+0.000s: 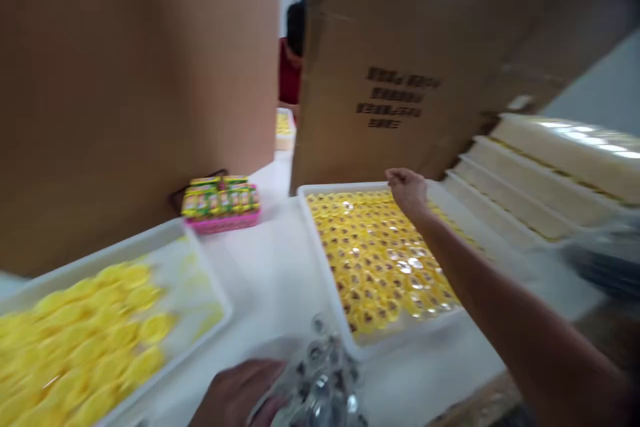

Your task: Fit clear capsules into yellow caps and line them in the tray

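Observation:
My left hand (240,392) is at the bottom edge, its fingers curled on the side of a shiny clear plastic bag (320,390) with small dark-spotted pieces showing in it. Blur keeps the exact kind of those pieces from me. Over the far right part of a white tray (324,273) reaches my right hand (407,192), fingers pinched together. Whatever that pinch holds, if anything, is too small to see. Rows of round yellow pieces (373,260) with dark centres and glossy clear tops fill this tray.
Another white tray (220,297) with loose yellow discs (100,327) stands at left. A pink basket (225,221) of small yellow-green packets sits behind it. Stacked white trays (530,180) rise at right. Tall cardboard sheets (390,27) wall the back; a person (290,73) shows through the gap.

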`<state>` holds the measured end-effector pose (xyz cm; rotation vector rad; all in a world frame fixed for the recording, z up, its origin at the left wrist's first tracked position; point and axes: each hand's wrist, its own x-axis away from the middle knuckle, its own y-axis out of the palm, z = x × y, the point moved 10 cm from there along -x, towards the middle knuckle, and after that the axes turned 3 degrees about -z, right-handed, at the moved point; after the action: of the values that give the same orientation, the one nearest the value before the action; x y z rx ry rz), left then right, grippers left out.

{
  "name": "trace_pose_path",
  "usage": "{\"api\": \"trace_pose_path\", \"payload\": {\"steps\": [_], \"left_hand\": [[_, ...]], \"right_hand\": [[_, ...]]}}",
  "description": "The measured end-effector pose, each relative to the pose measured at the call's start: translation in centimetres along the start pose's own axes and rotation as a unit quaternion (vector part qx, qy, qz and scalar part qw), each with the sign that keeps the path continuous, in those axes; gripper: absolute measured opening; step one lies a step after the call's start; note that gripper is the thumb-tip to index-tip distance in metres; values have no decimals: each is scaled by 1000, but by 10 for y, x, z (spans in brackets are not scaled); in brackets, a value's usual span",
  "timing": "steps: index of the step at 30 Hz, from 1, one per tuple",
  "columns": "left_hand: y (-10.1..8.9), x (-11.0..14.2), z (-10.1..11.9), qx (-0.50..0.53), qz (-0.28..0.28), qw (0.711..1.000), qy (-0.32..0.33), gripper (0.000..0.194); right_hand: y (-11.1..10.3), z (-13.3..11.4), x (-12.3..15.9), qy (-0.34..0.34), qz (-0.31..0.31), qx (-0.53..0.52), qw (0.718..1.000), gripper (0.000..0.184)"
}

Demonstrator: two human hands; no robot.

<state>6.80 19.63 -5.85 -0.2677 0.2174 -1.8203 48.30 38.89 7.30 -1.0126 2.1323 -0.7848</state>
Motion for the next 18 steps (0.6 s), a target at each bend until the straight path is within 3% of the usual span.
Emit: {"api": "trace_pose_path", "payload": {"steps": [2,3,4,6,8,11,14,16,18], "left_hand": [[-5,10,8,-25,-33,999,23,24],[-2,13,19,-57,-74,993,68,26],[-5,15,28,-75,-77,989,105,29],[-20,18,44,-78,-40,984,154,32],[-51,21,54,-44,58,983,166,29],[-121,35,56,23,268,954,132,24],[-189,55,49,123,443,882,109,25],[-221,56,43,191,478,850,113,24],[-241,48,32,242,470,842,105,24]], "right_hand": [[23,-70,45,-138,-35,-58,988,22],[35,-105,75,-200,-68,-92,973,23],[47,-138,108,-251,-99,-122,955,22],[79,-199,180,-339,-205,-148,906,20],[117,-245,250,-398,-325,-142,846,16],[169,-280,324,-430,-442,-87,783,13],[209,-292,358,-423,-485,-37,765,30],[225,-297,372,-439,-491,-12,753,43],[237,-299,382,-461,-490,10,740,47]]}}
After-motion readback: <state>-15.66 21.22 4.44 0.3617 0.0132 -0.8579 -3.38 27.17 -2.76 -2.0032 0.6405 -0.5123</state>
